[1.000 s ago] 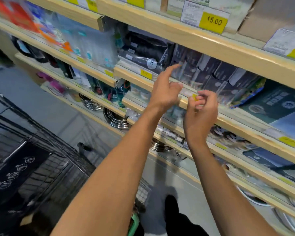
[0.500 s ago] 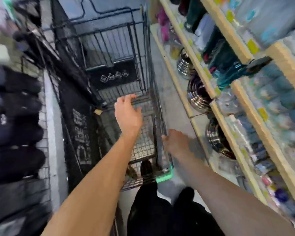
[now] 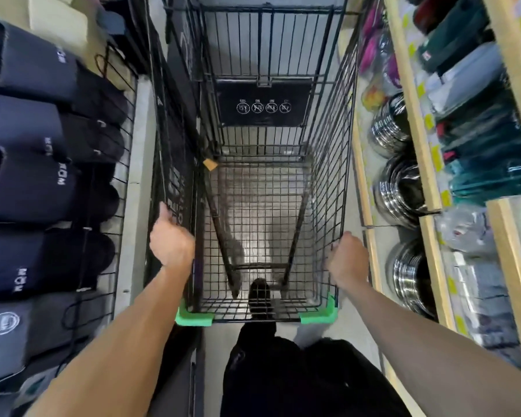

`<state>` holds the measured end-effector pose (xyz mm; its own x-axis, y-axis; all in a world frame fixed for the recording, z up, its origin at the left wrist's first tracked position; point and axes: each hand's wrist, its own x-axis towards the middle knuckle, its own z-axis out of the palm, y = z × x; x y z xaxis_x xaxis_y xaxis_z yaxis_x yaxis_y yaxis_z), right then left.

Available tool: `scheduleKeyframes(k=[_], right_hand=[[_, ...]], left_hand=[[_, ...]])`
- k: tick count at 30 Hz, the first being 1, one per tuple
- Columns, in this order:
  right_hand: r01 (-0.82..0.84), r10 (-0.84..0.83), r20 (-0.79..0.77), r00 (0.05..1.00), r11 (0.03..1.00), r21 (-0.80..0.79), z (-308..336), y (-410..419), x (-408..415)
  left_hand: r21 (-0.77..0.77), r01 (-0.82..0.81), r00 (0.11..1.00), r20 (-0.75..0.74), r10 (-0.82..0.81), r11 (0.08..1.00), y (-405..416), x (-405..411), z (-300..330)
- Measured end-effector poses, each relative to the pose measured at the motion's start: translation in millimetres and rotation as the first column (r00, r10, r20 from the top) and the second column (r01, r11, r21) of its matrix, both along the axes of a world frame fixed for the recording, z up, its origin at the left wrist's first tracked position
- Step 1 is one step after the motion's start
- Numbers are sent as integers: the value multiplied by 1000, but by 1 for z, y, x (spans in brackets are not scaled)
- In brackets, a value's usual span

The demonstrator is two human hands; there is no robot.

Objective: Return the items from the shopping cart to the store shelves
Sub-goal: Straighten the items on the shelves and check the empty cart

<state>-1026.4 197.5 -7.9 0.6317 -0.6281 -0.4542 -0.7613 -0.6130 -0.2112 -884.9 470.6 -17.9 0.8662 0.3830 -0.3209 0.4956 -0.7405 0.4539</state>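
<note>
Black wire cart point(image 3: 328, 164), rim gripped by left hand point(image 3: 170, 240), right hand point(image 3: 348, 260).

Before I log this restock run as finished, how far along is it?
Nearly done, it looks like. Done: the shopping cart basket shows only bare wire floor, with no goods in it that I can see. In hand: the left hand is at the cart's left rim and the right hand grips the right rim. Left: nothing visible to return to the store shelves; probably just moving the cart away.
</note>
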Motion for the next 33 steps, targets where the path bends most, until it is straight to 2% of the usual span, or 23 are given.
scheduleKeyframes(k=[4, 7, 13, 18, 25, 28, 31, 33], right_hand=[[31, -31, -1, 1000, 999, -24, -3, -29, 36], [26, -26, 23, 999, 1000, 15, -3, -55, 68], [10, -13, 64, 998, 999, 49, -11, -115, 149], [47, -60, 102, 993, 990, 132, -9, -154, 227], [54, -64, 150, 987, 996, 70, -11, -198, 341], [70, -77, 166, 983, 996, 45, -15, -221, 403], [105, -113, 193, 975, 993, 49, -16, -243, 458], [150, -153, 223, 963, 988, 31, -21, -258, 496]], left_hand=[[81, 101, 995, -7, -100, 992, -11, 45, 8], [104, 123, 992, 14, -125, 987, -28, 73, 7], [81, 130, 991, 28, -133, 988, -81, 149, 13], [-21, 23, 999, -24, -24, 1000, -112, 241, 1], [-22, 39, 999, -2, -39, 999, -164, 367, 0], [-19, 82, 996, -37, -82, 996, -186, 427, -1], [-140, 80, 987, -125, -98, 987, -195, 479, -27], [-115, 114, 984, -126, -129, 987, -207, 505, -36]])
